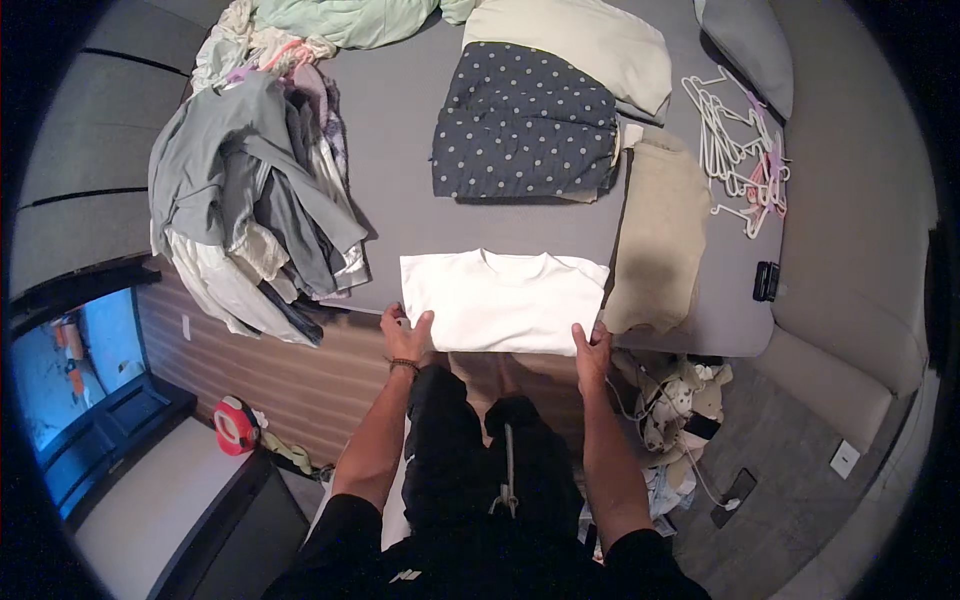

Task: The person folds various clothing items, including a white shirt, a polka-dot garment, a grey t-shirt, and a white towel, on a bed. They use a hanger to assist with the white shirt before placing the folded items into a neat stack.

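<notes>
A white T-shirt, folded into a wide rectangle with its collar away from me, lies at the near edge of the bed. My left hand grips its near left corner between thumb and fingers. At the near right corner, my right hand holds the cloth the same way. Just right of the shirt lies a folded beige garment. Beyond it is a folded dark cloth with pale dots, partly over a cream cloth.
A heap of grey and white clothes hangs over the bed's left edge. White and pink hangers lie at the right, near a small black object. Plush toys and cables are on the floor, with a phone close by.
</notes>
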`<control>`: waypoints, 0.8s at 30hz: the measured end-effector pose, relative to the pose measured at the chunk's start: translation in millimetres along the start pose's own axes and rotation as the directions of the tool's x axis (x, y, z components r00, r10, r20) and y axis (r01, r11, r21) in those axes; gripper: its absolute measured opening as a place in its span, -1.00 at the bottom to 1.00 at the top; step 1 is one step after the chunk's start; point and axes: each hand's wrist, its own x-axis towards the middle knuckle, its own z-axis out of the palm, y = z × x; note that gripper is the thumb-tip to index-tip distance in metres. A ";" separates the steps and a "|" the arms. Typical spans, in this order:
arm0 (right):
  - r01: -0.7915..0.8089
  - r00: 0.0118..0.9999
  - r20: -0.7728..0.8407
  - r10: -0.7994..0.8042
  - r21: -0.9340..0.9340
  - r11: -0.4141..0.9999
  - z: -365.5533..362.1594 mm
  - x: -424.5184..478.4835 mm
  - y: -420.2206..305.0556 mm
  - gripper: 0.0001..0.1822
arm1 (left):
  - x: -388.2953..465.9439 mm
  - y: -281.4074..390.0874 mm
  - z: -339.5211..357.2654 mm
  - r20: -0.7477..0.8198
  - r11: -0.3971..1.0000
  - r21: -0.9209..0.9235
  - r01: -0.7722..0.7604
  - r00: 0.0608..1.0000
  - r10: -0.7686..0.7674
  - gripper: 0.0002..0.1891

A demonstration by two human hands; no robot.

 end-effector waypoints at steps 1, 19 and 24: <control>-0.084 0.995 0.055 0.081 0.065 0.994 -5.1 -2.6 -9.0 -0.33 | -0.4 14.0 2.6 -0.037 0.995 0.098 -0.018 0.999 0.021 -0.36; -0.017 0.884 0.438 -0.163 0.380 0.925 -24.8 -95.2 -123.7 -0.56 | -65.3 206.8 -107.9 0.458 0.895 0.144 -0.422 0.830 0.318 -0.48; -0.637 0.561 0.828 -0.003 0.434 0.636 -30.4 -144.6 -154.7 -0.33 | -141.6 254.2 -89.8 0.622 0.874 -0.069 -0.482 0.664 0.415 -0.24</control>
